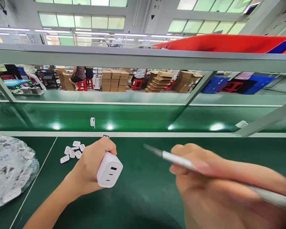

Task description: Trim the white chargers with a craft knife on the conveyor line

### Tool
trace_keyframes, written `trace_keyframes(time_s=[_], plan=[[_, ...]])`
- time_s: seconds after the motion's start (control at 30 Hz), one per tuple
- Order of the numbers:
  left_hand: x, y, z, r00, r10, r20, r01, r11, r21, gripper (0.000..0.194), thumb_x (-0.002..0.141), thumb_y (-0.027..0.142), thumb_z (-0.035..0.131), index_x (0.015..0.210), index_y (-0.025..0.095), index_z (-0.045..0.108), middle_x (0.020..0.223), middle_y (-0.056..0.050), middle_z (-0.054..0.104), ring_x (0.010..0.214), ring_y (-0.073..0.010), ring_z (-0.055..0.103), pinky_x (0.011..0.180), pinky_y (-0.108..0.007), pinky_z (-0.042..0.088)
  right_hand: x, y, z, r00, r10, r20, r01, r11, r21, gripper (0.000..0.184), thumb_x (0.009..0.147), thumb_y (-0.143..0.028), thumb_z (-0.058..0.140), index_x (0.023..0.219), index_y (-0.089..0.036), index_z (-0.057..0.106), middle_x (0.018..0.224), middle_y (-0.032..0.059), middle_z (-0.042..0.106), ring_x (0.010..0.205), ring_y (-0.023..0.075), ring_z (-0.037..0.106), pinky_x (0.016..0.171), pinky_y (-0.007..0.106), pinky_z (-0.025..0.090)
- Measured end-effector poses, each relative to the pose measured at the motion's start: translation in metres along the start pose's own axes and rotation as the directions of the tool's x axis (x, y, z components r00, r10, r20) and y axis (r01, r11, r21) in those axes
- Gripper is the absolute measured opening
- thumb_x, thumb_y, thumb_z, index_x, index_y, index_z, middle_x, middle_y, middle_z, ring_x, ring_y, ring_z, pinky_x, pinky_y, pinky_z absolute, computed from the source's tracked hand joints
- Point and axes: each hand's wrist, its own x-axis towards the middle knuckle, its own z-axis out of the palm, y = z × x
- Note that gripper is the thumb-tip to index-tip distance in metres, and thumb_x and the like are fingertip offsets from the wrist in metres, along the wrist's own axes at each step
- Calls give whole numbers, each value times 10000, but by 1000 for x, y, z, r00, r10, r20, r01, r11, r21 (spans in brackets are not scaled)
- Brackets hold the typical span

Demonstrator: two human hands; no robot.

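My left hand (90, 165) is closed around a white USB wall charger (109, 170). The charger's port face, with one wide slot and two small ones, is turned toward me. In my right hand (212, 181), blurred and close to the camera, is a slim craft knife (178, 160) with a white handle, held like a pen. Its thin grey blade points left toward the charger but stays apart from it. Just beyond my left hand lie several small white charger end pieces (72, 154) on the green table (143, 197).
A clear plastic bag (13, 171) of white parts sits at the left. On the green conveyor belt (138, 117) stands a small white charger (92, 121), with another white piece (242, 124) farther right. A metal frame (143, 58) crosses above. Cardboard boxes (114, 81) and seated people are beyond.
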Motion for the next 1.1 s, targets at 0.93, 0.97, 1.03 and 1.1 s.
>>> trace_keyframes(time_s=[0.93,0.97,1.03,1.1], plan=[[-57,-23,64,625,-243,742,-347,765,543,915,697,115,713,1469,214,232,1532,-214,272,1127,-309,580,874,-384,489,-156,70,21,517,599,611,-844,479,244,386,852,-262,639,1214,-241,504,1096,49,563,1018,180,591,853,298,519],[-57,-20,60,619,-257,742,-301,795,526,961,689,140,739,1486,217,208,1554,-211,236,1151,-315,568,906,-398,483,-159,69,24,543,601,586,-817,539,204,365,856,-235,613,1207,-235,511,1081,50,566,991,177,596,851,305,525],[-54,-12,50,610,-282,740,-160,871,464,1054,661,224,798,1509,200,172,1586,-216,156,1271,-361,486,1004,-454,442,-164,67,28,592,597,542,-745,662,84,358,867,-192,561,1220,-226,509,1093,63,567,959,178,603,841,320,538],[-52,-5,35,607,-330,723,76,929,361,1097,655,290,814,1524,181,153,1602,-219,78,1398,-388,338,1087,-489,378,-169,66,32,641,574,509,-658,753,-19,370,875,-165,522,1240,-228,504,1133,77,552,970,185,603,828,325,549]])
